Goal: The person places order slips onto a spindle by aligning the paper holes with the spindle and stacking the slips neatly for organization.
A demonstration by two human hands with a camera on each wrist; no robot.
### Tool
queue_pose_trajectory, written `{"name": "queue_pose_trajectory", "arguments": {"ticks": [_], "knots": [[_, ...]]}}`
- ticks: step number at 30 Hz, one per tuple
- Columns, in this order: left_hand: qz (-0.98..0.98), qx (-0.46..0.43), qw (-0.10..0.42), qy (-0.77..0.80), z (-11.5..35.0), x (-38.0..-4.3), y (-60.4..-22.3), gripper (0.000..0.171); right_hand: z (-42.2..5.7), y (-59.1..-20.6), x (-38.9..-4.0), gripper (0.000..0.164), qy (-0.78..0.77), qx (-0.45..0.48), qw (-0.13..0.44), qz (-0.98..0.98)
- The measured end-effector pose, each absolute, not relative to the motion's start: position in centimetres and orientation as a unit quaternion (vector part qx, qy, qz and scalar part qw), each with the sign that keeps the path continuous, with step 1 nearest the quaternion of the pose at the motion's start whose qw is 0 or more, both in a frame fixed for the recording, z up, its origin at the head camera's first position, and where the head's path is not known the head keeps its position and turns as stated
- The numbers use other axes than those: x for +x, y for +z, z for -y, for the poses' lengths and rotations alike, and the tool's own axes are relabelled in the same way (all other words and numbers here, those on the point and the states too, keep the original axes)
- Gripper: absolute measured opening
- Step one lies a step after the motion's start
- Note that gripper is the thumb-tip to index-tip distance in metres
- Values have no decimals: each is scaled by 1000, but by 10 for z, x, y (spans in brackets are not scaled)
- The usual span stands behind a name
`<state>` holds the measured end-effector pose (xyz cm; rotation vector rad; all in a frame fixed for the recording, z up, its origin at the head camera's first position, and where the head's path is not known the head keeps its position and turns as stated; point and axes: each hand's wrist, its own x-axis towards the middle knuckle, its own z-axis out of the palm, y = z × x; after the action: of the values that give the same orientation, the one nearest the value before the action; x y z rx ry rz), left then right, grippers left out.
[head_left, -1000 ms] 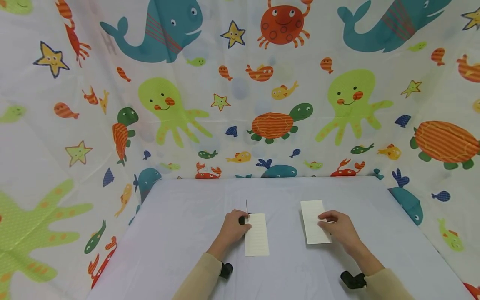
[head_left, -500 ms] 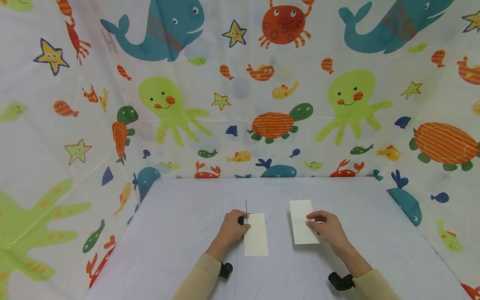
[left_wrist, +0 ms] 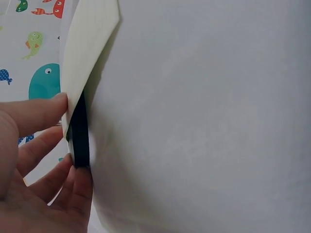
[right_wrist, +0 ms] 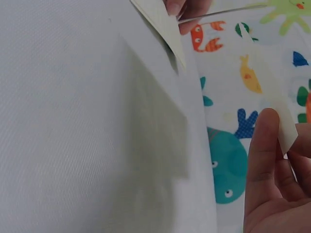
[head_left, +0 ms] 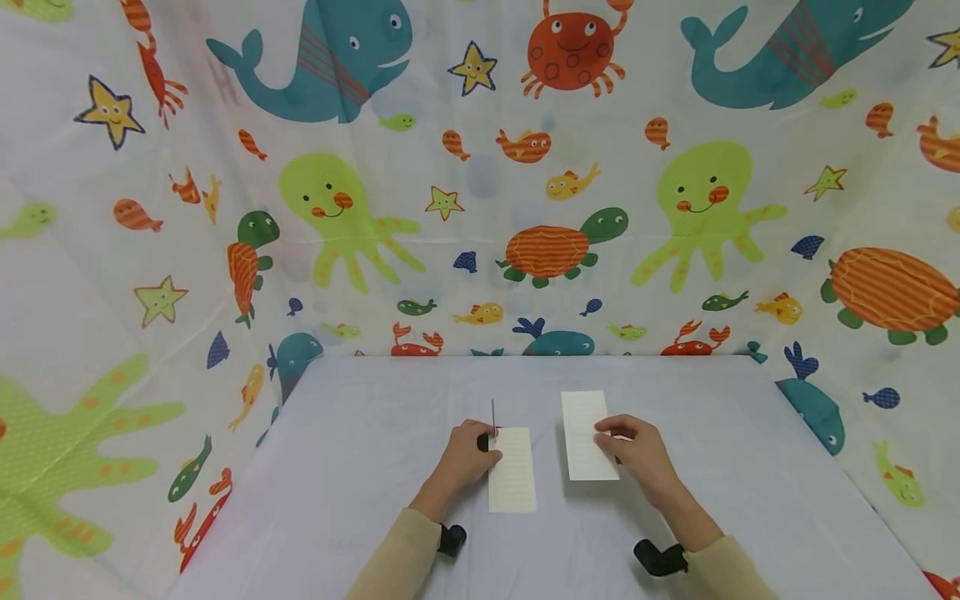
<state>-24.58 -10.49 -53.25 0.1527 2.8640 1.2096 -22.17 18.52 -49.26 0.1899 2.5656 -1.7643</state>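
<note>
My left hand pinches the upper left corner of a cream paper slip with faint lines, at the middle of the white table. Under that corner the fingers also hold a flat, rounded black piece; its kind I cannot tell. A thin straight dark strip sticks up from the same fingers. To the right, my right hand pinches a second cream slip by its right edge between thumb and fingers. This slip is raised, and its shadow falls on the cloth in the right wrist view.
A white cloth covers the table. Behind and at the sides hangs a curtain printed with sea animals. Black wrist cameras, one being the right wrist camera, sit near the beige sleeves.
My right hand has moved left with its slip, toward the other slip, and slightly away from me over the last half second. My left hand has stayed in place.
</note>
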Motion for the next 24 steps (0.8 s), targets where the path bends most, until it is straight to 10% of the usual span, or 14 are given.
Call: {"name": "queue_pose_trajectory", "arguments": {"ticks": [24], "knots": [[-910,57,-34,409,108,-235,-527,32,-147,-482,-224,20,-606,35,-15,-795]]}}
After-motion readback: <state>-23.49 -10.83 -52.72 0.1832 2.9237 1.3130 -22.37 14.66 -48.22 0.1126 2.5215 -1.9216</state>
